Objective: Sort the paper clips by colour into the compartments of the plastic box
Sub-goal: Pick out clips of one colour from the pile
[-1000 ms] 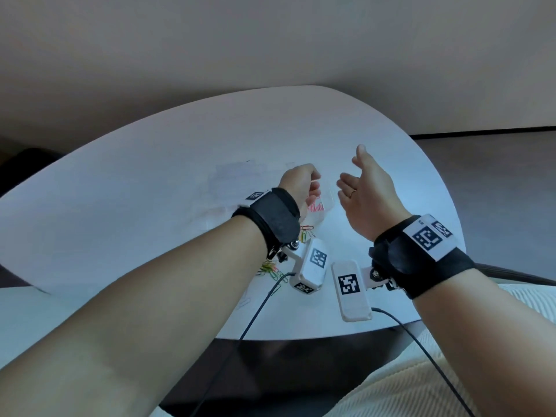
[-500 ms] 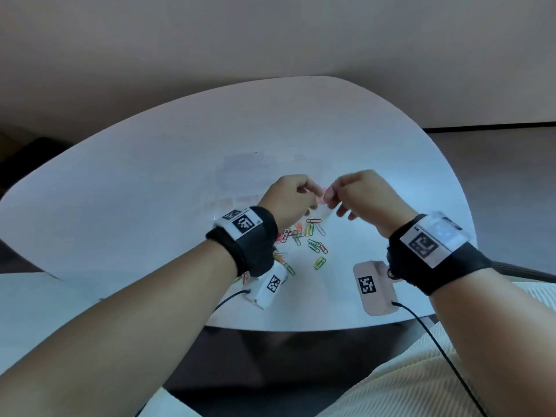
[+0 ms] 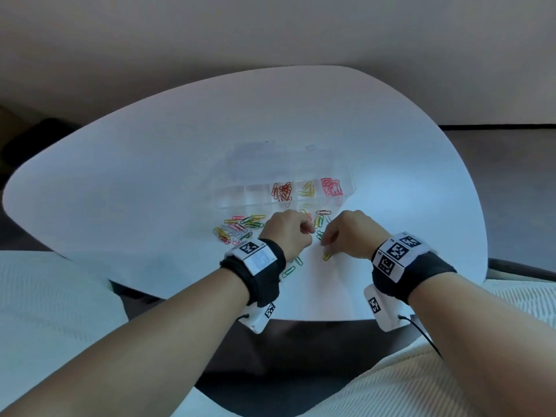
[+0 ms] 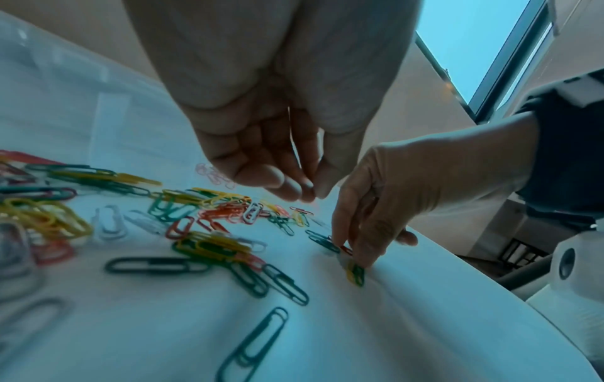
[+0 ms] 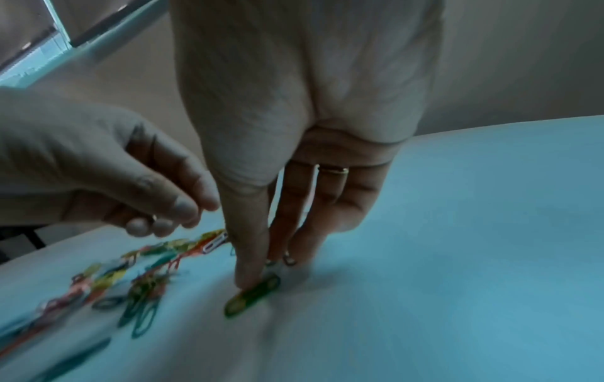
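The right hand [image 3: 346, 233] has its fingers stretched down to the desk [image 3: 150, 176], the thumb tip pressing on a green clip [image 5: 253, 297] that lies overlapped with a yellow one, just apart from the main scatter. The left hand [image 3: 288, 233] hovers beside it with its fingertips drawn together; whether they hold a clip, I cannot tell.

The likeliest slip is lifting both overlapped clips as one, so a yellow clip lands with the greens or the reverse. Flat wire on a smooth top is also hard to get under, so the clip may skid away from the thumb instead of rising.

The paper clips [image 3: 240, 227] lie loose just in front of the plastic box [image 3: 228, 200], many crossed or hooked together, so pulling one could drag its neighbours. The box is clear and hard to see, with low walls; red, yellow and pink clips already sit in three neighbouring compartments, and a careless drop could fall over a divider.

The pinned pair sits fairly near the front edge of the desk, so a skid towards the person could send it off. To the right and beyond the box the desk gives ample room for the hands.
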### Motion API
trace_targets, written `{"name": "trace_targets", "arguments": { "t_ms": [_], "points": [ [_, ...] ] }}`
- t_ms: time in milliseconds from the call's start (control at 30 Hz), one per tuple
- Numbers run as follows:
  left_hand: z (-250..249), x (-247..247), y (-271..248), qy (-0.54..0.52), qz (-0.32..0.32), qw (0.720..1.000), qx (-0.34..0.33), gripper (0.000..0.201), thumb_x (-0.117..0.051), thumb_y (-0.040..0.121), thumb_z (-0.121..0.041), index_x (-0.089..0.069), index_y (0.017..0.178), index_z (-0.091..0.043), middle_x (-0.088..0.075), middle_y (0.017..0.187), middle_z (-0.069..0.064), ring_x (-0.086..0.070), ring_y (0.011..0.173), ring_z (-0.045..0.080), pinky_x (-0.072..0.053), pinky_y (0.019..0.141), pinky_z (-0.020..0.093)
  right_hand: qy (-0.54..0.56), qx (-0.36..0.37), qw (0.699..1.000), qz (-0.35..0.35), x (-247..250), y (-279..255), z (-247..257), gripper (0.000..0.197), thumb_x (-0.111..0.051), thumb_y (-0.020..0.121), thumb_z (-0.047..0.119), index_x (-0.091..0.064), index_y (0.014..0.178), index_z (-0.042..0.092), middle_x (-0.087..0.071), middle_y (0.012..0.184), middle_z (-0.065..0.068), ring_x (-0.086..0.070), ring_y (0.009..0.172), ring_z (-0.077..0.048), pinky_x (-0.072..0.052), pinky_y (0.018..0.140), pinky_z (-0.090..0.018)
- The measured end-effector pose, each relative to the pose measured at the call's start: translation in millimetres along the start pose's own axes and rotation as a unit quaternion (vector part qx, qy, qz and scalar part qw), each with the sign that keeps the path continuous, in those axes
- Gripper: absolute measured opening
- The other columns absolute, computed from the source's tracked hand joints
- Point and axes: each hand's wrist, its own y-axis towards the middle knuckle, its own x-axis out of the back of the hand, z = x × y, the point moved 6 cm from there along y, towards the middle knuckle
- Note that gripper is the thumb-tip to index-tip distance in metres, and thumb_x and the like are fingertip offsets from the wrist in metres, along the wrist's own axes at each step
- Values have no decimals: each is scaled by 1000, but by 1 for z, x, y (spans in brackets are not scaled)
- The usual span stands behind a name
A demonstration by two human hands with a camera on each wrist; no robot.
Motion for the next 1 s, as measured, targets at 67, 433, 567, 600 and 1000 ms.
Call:
{"name": "trace_targets", "arguments": {
  "t_ms": [67,433,567,600,1000],
  "points": [
    [-2,-5,2,3,-10,1000,-13,21,-64,80,-7,-74,95,-17,-71,93,-1,-64,87,16,-51,80,26,-12,-2,1000,10,-6,1,-2,19,-86,67,28,-76,82,31,-68,76,13,-66,76,-9,-54,71,-25],
    [-11,-41,15,175,65,975,-123,30,-56,91,-8,-69,116,-14,-60,107,11,-56,102,28,-44,86,34,-71,-7,997,11,-10,3,-7,16,-62,87,28,-73,91,17,-68,93,-9,-66,84,-28,-53,67,-32],
    [-9,-41,16,241,71,960,-125,23,-54,94,-16,-73,107,-15,-65,99,11,-60,97,30,-44,78,31,-63,3,998,20,-5,3,-7,12,-59,90,19,-71,94,19,-68,101,-5,-64,90,-23,-54,78,-33],
    [-9,-42,17,248,71,959,-122,23,-54,94,-16,-74,105,-14,-66,98,11,-61,96,30,-44,76,31,-61,3,998,16,-4,3,-8,12,-59,91,18,-70,95,19,-68,102,-5,-63,90,-22,-53,77,-32],
    [-10,-33,14,282,71,951,-107,21,-56,89,-19,-70,99,-6,-64,99,10,-60,93,27,-52,78,34,69,-14,997,-5,12,0,-13,13,-69,86,12,-62,95,19,-73,76,-9,-63,55,-16,-56,64,-29]
  ]
}}
